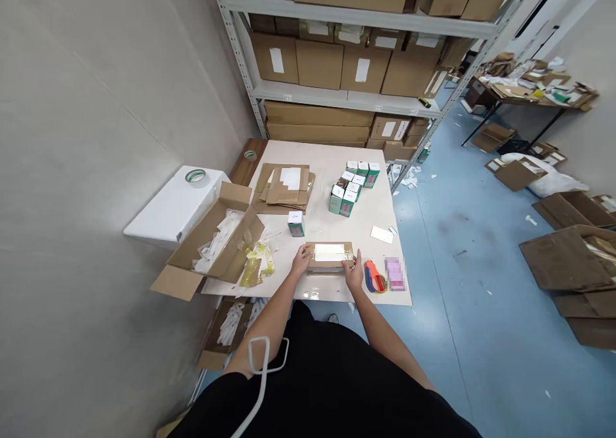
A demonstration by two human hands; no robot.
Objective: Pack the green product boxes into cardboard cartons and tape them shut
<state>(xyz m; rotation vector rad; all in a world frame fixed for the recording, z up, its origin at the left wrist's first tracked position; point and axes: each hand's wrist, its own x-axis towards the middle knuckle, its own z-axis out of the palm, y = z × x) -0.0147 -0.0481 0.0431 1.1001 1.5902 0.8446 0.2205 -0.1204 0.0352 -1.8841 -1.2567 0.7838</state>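
A small cardboard box (317,263) with a white label and clear tape on top lies near the front edge of the white table (332,229). My left hand (301,260) grips its left end. At the right end, my right hand (353,272) has its fingers closed on the same box. Just right of that hand lie an orange-red tape dispenser or scissors-like tool (375,276), its kind unclear, and a pixelated pink-purple item (395,274). Beyond my left hand stands one small green-and-white carton (296,224). Several similar cartons (347,201) stand grouped farther back.
Flattened cardboard pieces (283,191) lie at the back left. An open carton (219,233) of white strips and crumpled yellow tape (257,265) are at the left. A tape roll (196,176) rests on a white surface. Shelving (337,95) with boxes stands behind; a white card (382,234) lies right.
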